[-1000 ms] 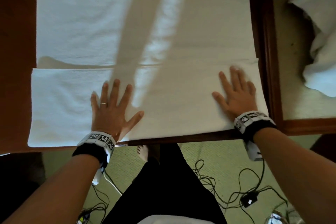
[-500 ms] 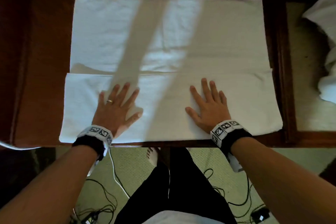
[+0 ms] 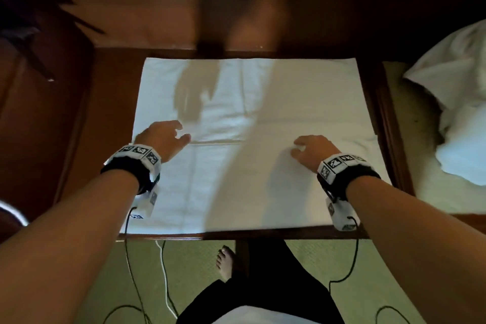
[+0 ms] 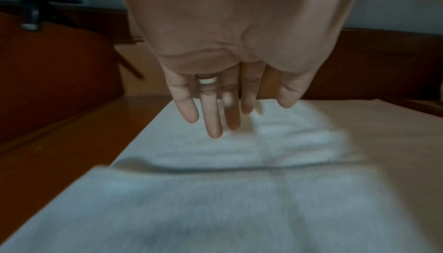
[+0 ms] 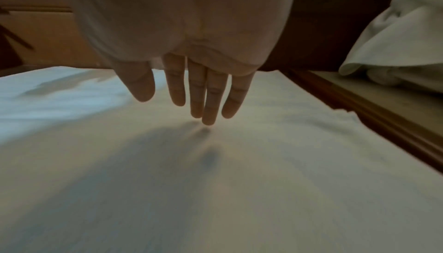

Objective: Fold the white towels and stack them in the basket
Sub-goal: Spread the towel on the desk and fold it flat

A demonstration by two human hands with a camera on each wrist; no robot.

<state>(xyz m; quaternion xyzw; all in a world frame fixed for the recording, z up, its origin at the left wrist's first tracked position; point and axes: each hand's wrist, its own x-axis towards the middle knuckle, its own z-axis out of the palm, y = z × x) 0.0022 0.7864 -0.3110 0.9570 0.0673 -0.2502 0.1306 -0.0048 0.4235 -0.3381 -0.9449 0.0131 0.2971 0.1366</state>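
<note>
A white towel (image 3: 236,179) lies flat on the dark wooden table (image 3: 110,113), its near part folded over so a fold edge (image 3: 223,141) runs across the middle. My left hand (image 3: 168,137) hovers over the left end of that edge, fingers straight and hanging down, holding nothing (image 4: 215,116). My right hand (image 3: 307,148) is raised just above the folded layer on the right, fingers straight and relaxed (image 5: 201,105), clear of the cloth (image 5: 239,181). No basket is in view.
A heap of unfolded white towels (image 3: 462,113) lies on the lighter surface (image 3: 410,155) to the right of the table. A wooden rail (image 3: 184,16) runs behind the table. Cables (image 3: 163,284) trail on the green floor by my bare foot (image 3: 224,260).
Both hands were pressed flat on the folded layer; now they have lifted off it and moved forward toward the fold edge. The head view has pulled back and tilted up.
</note>
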